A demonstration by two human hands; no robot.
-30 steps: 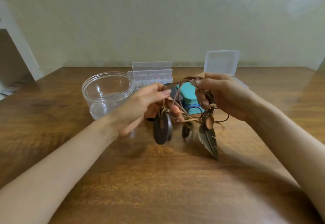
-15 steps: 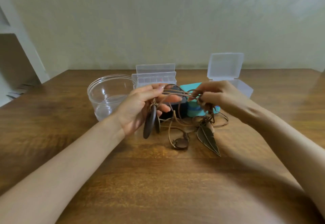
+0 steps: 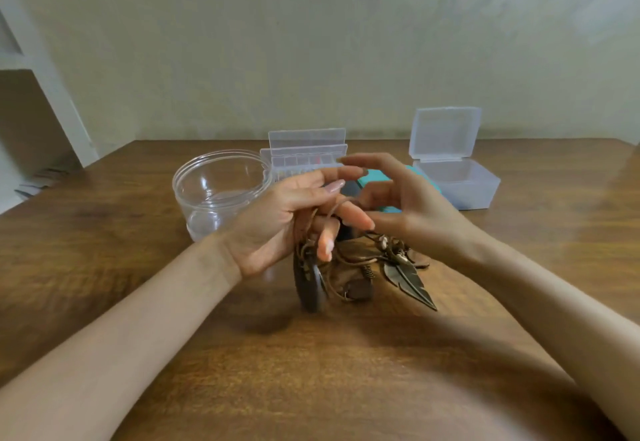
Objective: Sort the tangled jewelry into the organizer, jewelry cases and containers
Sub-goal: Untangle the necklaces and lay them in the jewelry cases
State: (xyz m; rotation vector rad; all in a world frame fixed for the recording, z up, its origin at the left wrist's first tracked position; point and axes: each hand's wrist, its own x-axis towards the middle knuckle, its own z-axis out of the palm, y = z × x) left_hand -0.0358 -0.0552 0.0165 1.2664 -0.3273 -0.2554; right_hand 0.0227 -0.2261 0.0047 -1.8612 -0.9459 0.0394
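While the left hand (image 3: 284, 222) is raised a little above the table (image 3: 104, 267), it holds the tangle of necklaces (image 3: 332, 257): brown cords run across its palm and loop over one finger, with the thumb lying across above them. From these cords a dark oval pendant (image 3: 308, 285) hangs on edge below the hand; whether its lower end touches the wood I cannot tell. A metal feather pendant (image 3: 412, 281) lies on the table just to the right, and a small brown pendant (image 3: 360, 290) lies between the two, both joined to the same cords. Just beside the left hand, the right hand (image 3: 412, 212) hovers with its fingers spread and loosely curved, gripping nothing that I can make out, although it is blurred. Beaded cord ends pass under its palm. Behind the hands stand a clear round jar (image 3: 218, 191) on the left, a clear organizer (image 3: 304, 155) with its lid up in the middle, and a clear square box (image 3: 457, 184) with its lid up on the right. A teal case (image 3: 372, 174) is partly hidden behind the right hand.
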